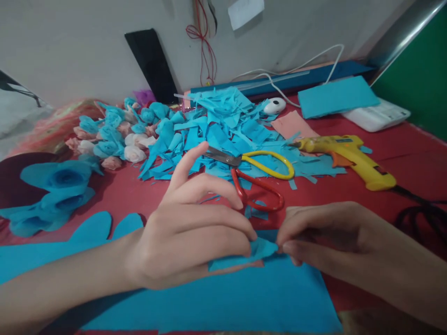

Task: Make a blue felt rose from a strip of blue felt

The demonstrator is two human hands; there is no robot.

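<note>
A small piece of blue crepe paper (263, 250) is held between my two hands, above a large blue sheet (209, 304). My left hand (195, 232) grips its left part between fingers and thumb, with the index finger bent and another finger raised. At the paper's right tip, my right hand (324, 242) pinches with thumb and fingertips. Just beyond the hands lie scissors (240, 160) with one yellow and one red handle. Two blue rounded petals (92, 227) rest at the sheet's far left edge, partly behind my left forearm.
Blue paper scraps (223, 125) are heaped mid-table. Paper roses (113, 132) and larger blue flowers (64, 179) lie left. A yellow glue gun (356, 160) with a black cord sits right. Behind it, a blue paper stack (337, 95) rests on a white device (380, 116). The wall bounds the back.
</note>
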